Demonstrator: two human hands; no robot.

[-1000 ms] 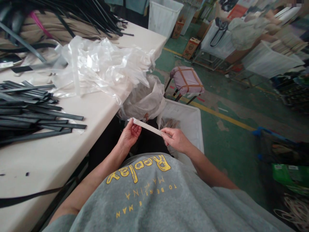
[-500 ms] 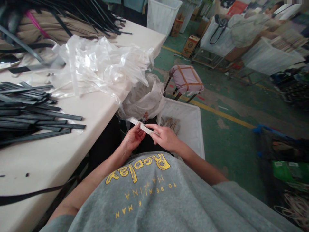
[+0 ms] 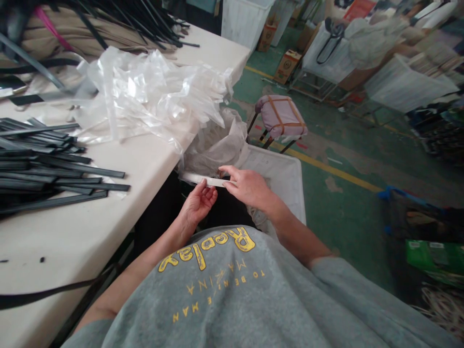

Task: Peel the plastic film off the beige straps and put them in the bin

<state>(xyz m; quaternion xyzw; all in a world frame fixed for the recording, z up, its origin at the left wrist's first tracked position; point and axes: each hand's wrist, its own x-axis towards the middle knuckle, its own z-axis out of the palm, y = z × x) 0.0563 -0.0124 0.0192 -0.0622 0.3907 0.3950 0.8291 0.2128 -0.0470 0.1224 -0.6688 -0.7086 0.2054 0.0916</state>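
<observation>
A narrow, flat white strip [image 3: 192, 178] stretches across my lap, below the table's edge. My left hand [image 3: 198, 203] pinches it near the middle with the thumb on top and the other fingers curled in. At the strip's right end, my right hand [image 3: 251, 188] has its thumb on the strip, while the index finger reaches out above it. What the right hand's other fingers do underneath is hidden. Just beyond the strip hangs a translucent plastic bag [image 3: 217, 147] at the table corner.
On the white table [image 3: 145, 166] to my left lie black strips [image 3: 65, 169] and a heap of clear plastic sleeves [image 3: 152, 92]. To my right stands a white bin [image 3: 290, 181] with pale cords inside. A padded stool [image 3: 281, 116] is behind it.
The white strip has swung from a slant to nearly level, and more of it shows to the left. My right hand has risen a little, its index finger lifting off the strip.
</observation>
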